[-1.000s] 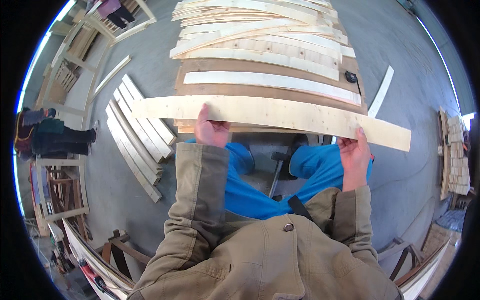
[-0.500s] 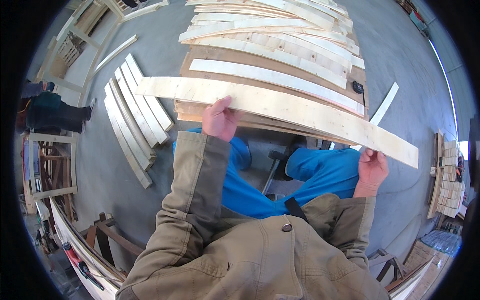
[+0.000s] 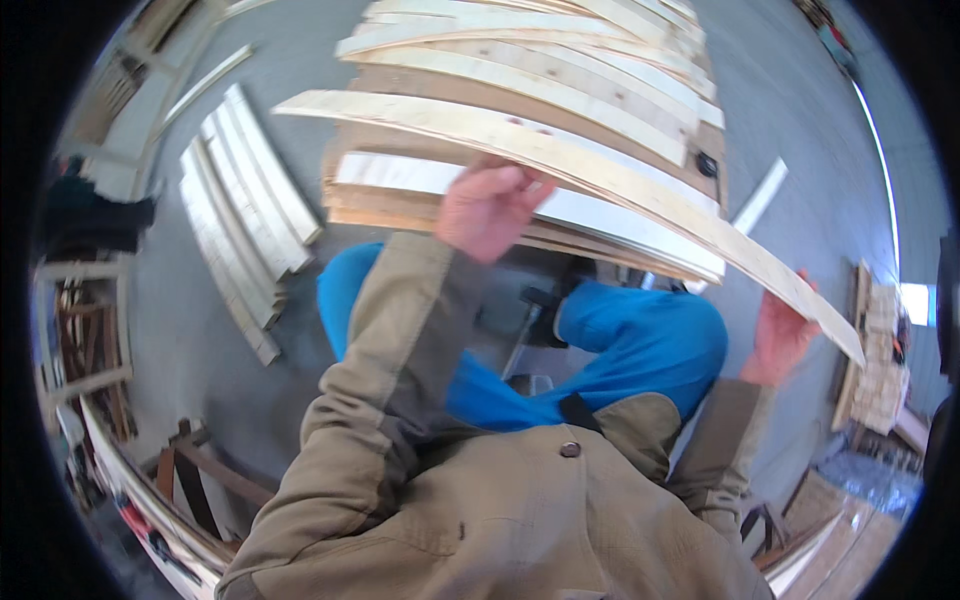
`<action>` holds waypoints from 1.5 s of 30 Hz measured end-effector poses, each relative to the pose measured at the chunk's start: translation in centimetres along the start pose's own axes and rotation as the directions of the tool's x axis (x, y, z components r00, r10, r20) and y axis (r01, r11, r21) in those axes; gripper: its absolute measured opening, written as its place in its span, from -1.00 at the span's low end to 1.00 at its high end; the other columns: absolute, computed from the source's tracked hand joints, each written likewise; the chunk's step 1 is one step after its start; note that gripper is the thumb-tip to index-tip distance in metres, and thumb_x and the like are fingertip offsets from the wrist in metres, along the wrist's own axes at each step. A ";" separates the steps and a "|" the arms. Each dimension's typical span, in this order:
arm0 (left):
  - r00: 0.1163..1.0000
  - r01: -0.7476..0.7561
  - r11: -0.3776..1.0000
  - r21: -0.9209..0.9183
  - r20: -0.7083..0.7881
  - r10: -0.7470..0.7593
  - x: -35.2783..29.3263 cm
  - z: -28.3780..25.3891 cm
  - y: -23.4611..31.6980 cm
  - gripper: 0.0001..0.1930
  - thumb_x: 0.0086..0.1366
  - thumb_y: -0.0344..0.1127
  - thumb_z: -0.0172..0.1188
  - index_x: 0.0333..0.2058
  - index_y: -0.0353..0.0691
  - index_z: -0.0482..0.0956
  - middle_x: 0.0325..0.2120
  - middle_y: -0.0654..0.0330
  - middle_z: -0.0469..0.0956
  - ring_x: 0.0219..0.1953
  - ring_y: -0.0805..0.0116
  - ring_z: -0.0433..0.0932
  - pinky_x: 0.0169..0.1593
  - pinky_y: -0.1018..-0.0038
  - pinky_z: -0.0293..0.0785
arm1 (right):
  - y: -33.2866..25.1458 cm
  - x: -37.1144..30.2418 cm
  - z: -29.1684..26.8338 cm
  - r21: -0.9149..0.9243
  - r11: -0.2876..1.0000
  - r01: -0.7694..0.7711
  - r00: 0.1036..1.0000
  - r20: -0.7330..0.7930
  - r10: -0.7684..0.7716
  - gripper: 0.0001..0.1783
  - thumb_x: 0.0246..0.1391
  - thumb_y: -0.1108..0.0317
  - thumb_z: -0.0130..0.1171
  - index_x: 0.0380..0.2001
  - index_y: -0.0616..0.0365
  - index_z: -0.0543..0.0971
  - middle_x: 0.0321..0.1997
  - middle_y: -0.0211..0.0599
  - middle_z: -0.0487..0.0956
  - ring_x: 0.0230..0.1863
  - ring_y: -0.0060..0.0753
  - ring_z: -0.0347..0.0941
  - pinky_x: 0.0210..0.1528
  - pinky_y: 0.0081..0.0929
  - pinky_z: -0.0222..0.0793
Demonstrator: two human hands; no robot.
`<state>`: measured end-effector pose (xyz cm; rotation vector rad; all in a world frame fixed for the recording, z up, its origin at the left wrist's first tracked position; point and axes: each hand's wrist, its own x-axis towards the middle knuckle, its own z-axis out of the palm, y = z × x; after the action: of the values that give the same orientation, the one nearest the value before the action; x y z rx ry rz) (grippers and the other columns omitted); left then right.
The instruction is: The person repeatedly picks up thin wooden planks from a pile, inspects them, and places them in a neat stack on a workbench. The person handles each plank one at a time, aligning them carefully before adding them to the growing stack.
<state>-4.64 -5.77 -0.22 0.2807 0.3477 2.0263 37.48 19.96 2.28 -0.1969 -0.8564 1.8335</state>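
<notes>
A long pale wooden board (image 3: 440, 120) slants across the view, tilted, its left end farther away than its right. My left hand (image 3: 490, 210) grips its near edge, fingertips reaching beneath it. Near the board's right end, my right hand (image 3: 780, 330), slightly blurred, is closed on it, with some fingers hidden behind the wood. Below the held board, a whiter board (image 3: 620, 225) lies on the low brown worktop (image 3: 332, 198), partly covered by my left hand. Beyond the held board, part of another pale board shows.
Several loose boards (image 3: 560, 85) are heaped on the worktop's far part, with a black tape measure (image 3: 706, 163) at its right edge. Several planks (image 3: 250, 200) lie on the floor to the left. A single plank (image 3: 762, 195) lies to the right, beyond it stacked timber (image 3: 880, 350).
The held board has moved farther away and tipped more edge-on. Both hands moved with it, the left sliding rightward along it. A white board now shows on the worktop below it.
</notes>
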 end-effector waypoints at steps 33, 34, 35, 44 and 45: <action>0.643 0.142 0.965 0.223 -0.762 0.081 3.1 -16.9 -4.4 -0.75 0.55 -0.39 0.18 0.12 -0.27 0.45 0.05 0.12 0.60 0.09 0.24 0.58 0.25 0.23 0.57 | 16.4 0.8 -13.6 0.001 0.840 -0.542 0.598 -0.702 0.386 -0.76 0.43 0.33 0.21 0.09 0.12 0.56 -0.08 -0.33 0.67 -0.15 -0.32 0.62 -0.11 -0.27 0.64; 0.656 0.162 0.964 0.211 -0.753 0.054 2.6 -17.8 -4.6 -0.75 0.55 -0.38 0.18 0.12 -0.27 0.45 0.04 0.12 0.61 0.08 0.24 0.59 0.24 0.23 0.58 | 16.9 0.0 -14.2 0.025 0.836 -0.548 0.601 -0.684 0.414 -0.74 0.43 0.32 0.21 0.10 0.10 0.56 -0.07 -0.34 0.67 -0.14 -0.32 0.62 -0.11 -0.27 0.63; 0.656 0.187 0.960 0.208 -0.754 0.036 2.2 -18.7 -4.5 -0.75 0.55 -0.37 0.19 0.12 -0.27 0.46 0.04 0.13 0.62 0.08 0.24 0.60 0.24 0.23 0.58 | 17.3 -0.7 -14.6 0.049 0.827 -0.560 0.583 -0.686 0.435 -0.73 0.43 0.32 0.22 0.12 0.09 0.55 -0.07 -0.34 0.67 -0.13 -0.32 0.62 -0.10 -0.27 0.62; 0.618 0.241 0.950 0.199 -0.786 0.007 1.5 -22.7 -3.9 -0.75 0.53 -0.33 0.23 0.09 -0.26 0.49 0.00 0.14 0.64 0.06 0.26 0.62 0.22 0.25 0.60 | 20.7 0.6 -15.6 0.028 0.807 -0.590 0.554 -0.713 0.430 -0.67 0.39 0.29 0.29 0.09 0.16 0.49 -0.03 -0.27 0.65 -0.09 -0.27 0.62 -0.07 -0.23 0.57; 0.609 0.248 0.948 0.202 -0.793 0.010 1.6 -23.0 -3.9 -0.74 0.54 -0.32 0.23 0.09 -0.27 0.49 0.00 0.14 0.64 0.06 0.26 0.62 0.23 0.25 0.60 | 20.9 0.8 -15.7 0.020 0.796 -0.605 0.548 -0.715 0.435 -0.66 0.38 0.28 0.30 0.08 0.18 0.48 -0.04 -0.24 0.65 -0.09 -0.25 0.62 -0.08 -0.23 0.57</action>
<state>-10.03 -5.46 -22.98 -0.4982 1.2038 1.8484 29.36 23.96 -22.23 -1.3526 -0.4685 1.9496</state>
